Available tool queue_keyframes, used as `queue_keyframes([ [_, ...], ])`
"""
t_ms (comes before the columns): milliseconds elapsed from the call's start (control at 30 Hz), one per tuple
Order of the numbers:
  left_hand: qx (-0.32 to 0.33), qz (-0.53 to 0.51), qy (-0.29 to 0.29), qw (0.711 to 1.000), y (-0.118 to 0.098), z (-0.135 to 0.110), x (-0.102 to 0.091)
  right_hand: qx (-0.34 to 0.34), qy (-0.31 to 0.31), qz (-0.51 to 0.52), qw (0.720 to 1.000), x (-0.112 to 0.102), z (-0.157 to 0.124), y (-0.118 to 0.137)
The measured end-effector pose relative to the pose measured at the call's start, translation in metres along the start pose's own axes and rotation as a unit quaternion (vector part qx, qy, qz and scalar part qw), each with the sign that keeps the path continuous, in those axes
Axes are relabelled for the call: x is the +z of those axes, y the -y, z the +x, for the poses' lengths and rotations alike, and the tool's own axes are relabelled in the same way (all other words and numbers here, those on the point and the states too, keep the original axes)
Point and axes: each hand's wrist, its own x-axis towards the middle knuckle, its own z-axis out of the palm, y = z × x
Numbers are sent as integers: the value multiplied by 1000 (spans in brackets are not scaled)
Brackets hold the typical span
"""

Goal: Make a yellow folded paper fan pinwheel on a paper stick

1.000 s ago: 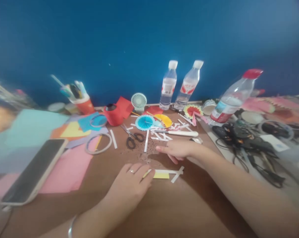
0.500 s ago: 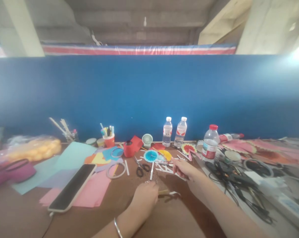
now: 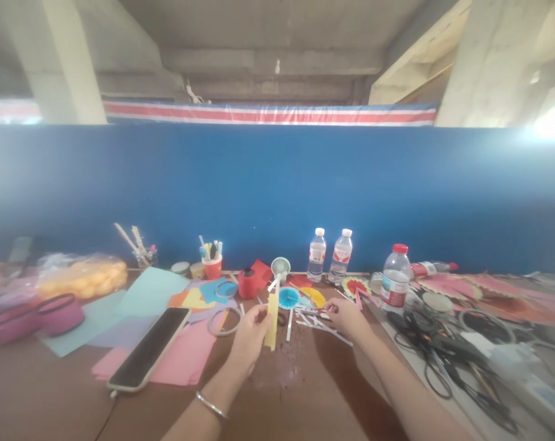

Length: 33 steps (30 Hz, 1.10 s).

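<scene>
My left hand (image 3: 251,334) is closed around a yellow folded paper strip (image 3: 271,321), held upright above the table. At the strip's top end a small white piece of paper (image 3: 275,283) sticks out. My right hand (image 3: 347,316) has its fingers pinched together beside the white paper strips (image 3: 315,320); whatever is in them, if anything, is hidden. Between the hands lies a blue pleated paper rosette (image 3: 288,297) with a white strip below it. A yellow paper fan (image 3: 317,297) rests to its right. The scissors are mostly hidden behind my left hand and the yellow strip.
A phone (image 3: 149,349) lies on coloured paper sheets (image 3: 192,352) at left. Tape rolls (image 3: 225,321), a pen cup (image 3: 212,267) and a small fan (image 3: 280,267) stand behind. Two water bottles (image 3: 317,254), a red-capped bottle (image 3: 396,278) and tangled black cables (image 3: 443,343) are at right.
My left hand has lifted the yellow strip from the table and holds it upright. My right hand's fingers have drawn together by the white strips. The view has tilted upward slightly.
</scene>
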Motion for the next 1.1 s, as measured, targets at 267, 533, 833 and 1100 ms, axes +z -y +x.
queue_keyframes([
  [267, -92, -138, 32, 986, 0, 16, -12, -95, 54, -65, 992, 23, -1, 32],
  [533, -63, -154, -45, 985, 23, 33, -39, -114, 86, -108, 984, 85, -17, 91],
  [833, -6, -28, -50, 998, 27, 32, -41, -60, 119, -182, 974, 99, 4, 112],
  [1100, -37, 27, -49, 998, 28, 34, -46, -51, 121, -165, 978, 92, 9, 98],
])
